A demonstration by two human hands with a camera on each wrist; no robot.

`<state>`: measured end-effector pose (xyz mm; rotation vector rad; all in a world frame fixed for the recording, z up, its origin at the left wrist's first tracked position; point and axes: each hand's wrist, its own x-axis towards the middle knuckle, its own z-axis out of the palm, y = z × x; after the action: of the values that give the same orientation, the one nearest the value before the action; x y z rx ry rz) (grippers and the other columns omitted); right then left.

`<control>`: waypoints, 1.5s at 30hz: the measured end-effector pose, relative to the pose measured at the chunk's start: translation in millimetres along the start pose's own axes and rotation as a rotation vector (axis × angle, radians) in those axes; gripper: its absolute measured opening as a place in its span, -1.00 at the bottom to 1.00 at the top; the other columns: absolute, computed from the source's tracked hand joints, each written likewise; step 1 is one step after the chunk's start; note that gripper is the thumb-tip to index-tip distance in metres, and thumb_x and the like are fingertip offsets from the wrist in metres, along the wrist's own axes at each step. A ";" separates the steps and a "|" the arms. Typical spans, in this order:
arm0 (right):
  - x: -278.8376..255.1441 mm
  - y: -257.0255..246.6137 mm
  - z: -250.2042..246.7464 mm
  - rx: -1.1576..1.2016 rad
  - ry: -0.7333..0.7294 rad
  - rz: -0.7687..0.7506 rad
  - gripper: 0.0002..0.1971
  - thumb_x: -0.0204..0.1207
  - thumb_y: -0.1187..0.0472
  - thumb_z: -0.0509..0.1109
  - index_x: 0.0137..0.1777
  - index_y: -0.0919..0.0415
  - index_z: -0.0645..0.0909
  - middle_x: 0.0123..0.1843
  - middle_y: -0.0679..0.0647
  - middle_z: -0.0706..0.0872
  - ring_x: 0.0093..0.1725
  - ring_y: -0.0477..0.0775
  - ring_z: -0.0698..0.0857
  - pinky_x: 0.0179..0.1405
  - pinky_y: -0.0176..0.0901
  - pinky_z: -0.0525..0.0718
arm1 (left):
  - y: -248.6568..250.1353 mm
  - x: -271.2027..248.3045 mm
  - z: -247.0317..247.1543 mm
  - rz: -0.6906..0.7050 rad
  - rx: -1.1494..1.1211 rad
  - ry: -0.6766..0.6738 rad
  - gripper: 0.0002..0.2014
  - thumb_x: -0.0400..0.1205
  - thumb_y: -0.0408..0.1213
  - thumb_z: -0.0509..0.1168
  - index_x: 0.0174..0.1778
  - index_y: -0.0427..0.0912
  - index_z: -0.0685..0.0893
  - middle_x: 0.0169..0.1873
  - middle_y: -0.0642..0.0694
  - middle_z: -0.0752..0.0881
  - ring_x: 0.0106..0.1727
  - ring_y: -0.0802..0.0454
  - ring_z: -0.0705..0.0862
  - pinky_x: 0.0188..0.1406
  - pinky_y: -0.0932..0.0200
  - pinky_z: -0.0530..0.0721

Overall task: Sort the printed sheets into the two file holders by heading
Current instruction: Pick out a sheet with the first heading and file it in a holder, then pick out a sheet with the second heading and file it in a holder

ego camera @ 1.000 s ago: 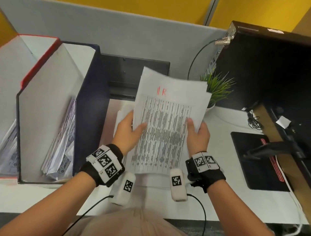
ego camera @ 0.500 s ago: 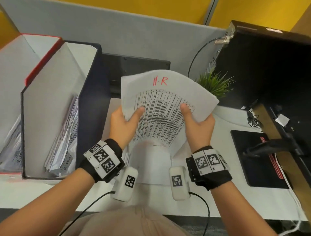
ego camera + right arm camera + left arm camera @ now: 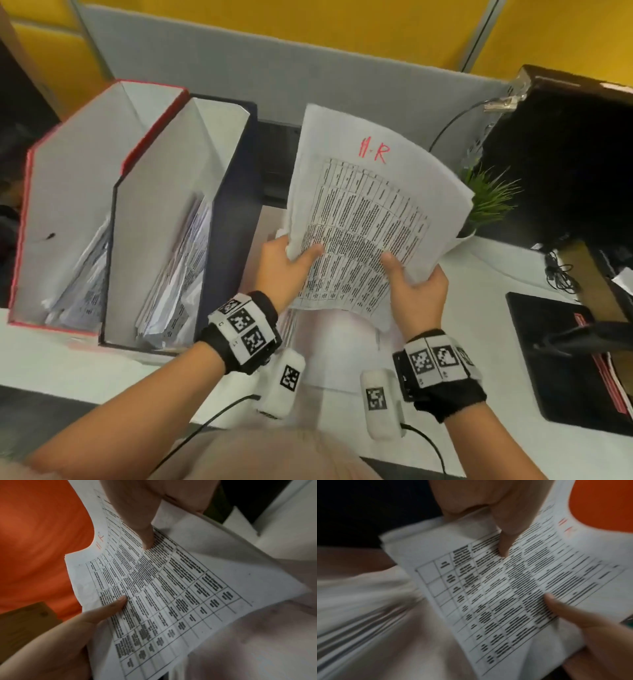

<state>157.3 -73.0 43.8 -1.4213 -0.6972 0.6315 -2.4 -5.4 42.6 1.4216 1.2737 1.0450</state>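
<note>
- The white worktop point(image 3: 479, 274) runs from a grey partition panel point(image 3: 308, 78) at the back to its near edge by the person's lap; a bare strip lies in front of the holders
- A black monitor point(image 3: 565, 154) fills the right side, with a black mat point(image 3: 555, 356) below it
- A red-edged white card file holder point(image 3: 68, 192) stands far left, touching a dark blue-edged white card file holder point(image 3: 164, 219) on its right; both are open at the top and hold slumped papers
- The white printed sheet headed "H R" in red point(image 3: 370, 219) is held up in the air, bowed, just right of the blue holder, its far right edge in front of a small green potted plant point(image 3: 486, 198)
- More sheets lie on the worktop under it
- The left hand point(image 3: 284, 263) and right hand point(image 3: 418, 291) each pinch the sheet's lower part, thumbs on the printed face
</note>
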 end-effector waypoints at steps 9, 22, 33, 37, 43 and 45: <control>7.4 3.2 -5.9 -0.178 -0.285 -0.163 -0.51 0.30 0.26 0.58 0.18 -0.09 0.53 -0.05 0.02 0.72 -0.14 -0.17 0.72 -0.20 -0.53 0.66 | 93.7 13.5 -139.2 0.063 0.137 0.127 -0.86 0.48 -0.12 0.47 -0.20 -0.07 0.68 -0.36 0.05 0.72 -0.39 0.25 0.66 -0.45 0.44 0.59; -8.0 86.3 -38.4 -0.778 -0.181 0.073 -0.27 0.06 0.36 0.72 0.29 0.28 0.57 0.13 0.39 0.67 0.18 0.37 0.63 0.28 0.19 0.51 | 53.0 26.6 -309.7 -0.408 0.561 0.455 -0.70 0.41 -0.19 0.53 -0.01 -0.21 0.68 -0.19 -0.11 0.72 -0.17 -0.06 0.67 -0.22 0.06 0.57; -11.3 99.0 -42.7 -1.045 -0.296 0.190 -0.12 0.08 0.24 0.73 0.43 0.33 0.46 0.34 0.41 0.57 0.38 0.39 0.48 0.43 0.12 0.33 | -21.7 69.2 -263.3 -0.464 1.058 0.153 -0.58 0.40 -0.22 0.54 0.08 -0.38 0.67 -0.15 -0.27 0.67 -0.12 -0.17 0.64 -0.15 0.10 0.56; -12.7 100.5 -42.4 -1.069 -0.305 0.191 -0.15 0.11 0.23 0.71 0.44 0.29 0.46 0.31 0.44 0.55 0.36 0.39 0.47 0.41 0.11 0.32 | -37.5 77.2 -252.8 -0.528 1.179 0.018 -0.62 0.45 -0.26 0.50 0.14 -0.34 0.67 0.05 -0.28 0.73 0.08 -0.20 0.70 0.04 0.07 0.61; -9.5 104.4 -46.0 -1.059 -0.310 0.192 -0.15 0.12 0.26 0.70 0.45 0.29 0.45 0.31 0.44 0.55 0.37 0.39 0.46 0.42 0.14 0.31 | -50.7 79.1 -259.3 -0.513 1.109 -0.017 -0.59 0.48 -0.32 0.46 0.26 -0.24 0.65 0.16 -0.20 0.71 0.17 -0.14 0.66 0.19 0.10 0.58; -8.0 106.5 -46.7 -1.065 -0.319 0.210 -0.15 0.14 0.23 0.69 0.47 0.27 0.43 0.33 0.42 0.53 0.38 0.38 0.44 0.43 0.13 0.30 | -49.1 79.7 -261.4 -0.472 1.055 0.032 -0.64 0.49 -0.37 0.44 0.23 -0.21 0.68 0.16 -0.19 0.70 0.17 -0.13 0.65 0.19 0.08 0.57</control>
<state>189.4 -103.6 -64.0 -2.4235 -1.2476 0.6856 -258.8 100.6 49.6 1.6719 2.2022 0.0083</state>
